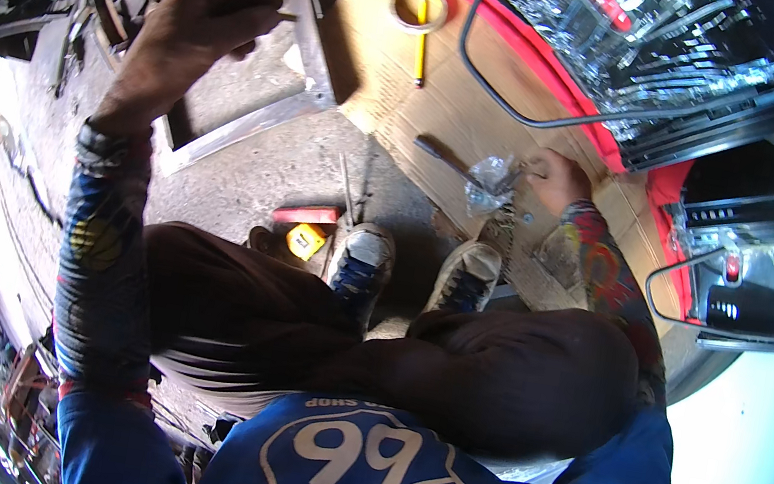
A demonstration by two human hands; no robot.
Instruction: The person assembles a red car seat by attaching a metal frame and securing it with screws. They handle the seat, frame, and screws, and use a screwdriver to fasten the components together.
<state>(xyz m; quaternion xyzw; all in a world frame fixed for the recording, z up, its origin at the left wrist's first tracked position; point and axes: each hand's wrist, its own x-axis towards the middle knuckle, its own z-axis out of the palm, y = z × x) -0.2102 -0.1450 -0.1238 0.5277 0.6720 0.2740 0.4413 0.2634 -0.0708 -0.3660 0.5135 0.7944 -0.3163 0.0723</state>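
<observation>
My left hand (217, 7) is closed above the upper left side of an angled metal frame (249, 124). A thin tip shows at its fingers, but what they grip is hidden. My right hand (559, 181) has its fingers pinched together at the edge of a small clear plastic bag (491, 180). Whatever lies between those fingertips is too small to make out. Beside the bag, a dark-handled tool (441, 154) rests on a flattened cardboard sheet (374, 68).
A tape roll (419, 9) and a yellow pencil-like stick (421, 50) lie on the cardboard. Near my left shoe are a yellow tape measure (305, 240) and a red bar (305, 215). Plastic-wrapped black seat parts (720, 123) stand right; metal scrap (91, 3) lies left.
</observation>
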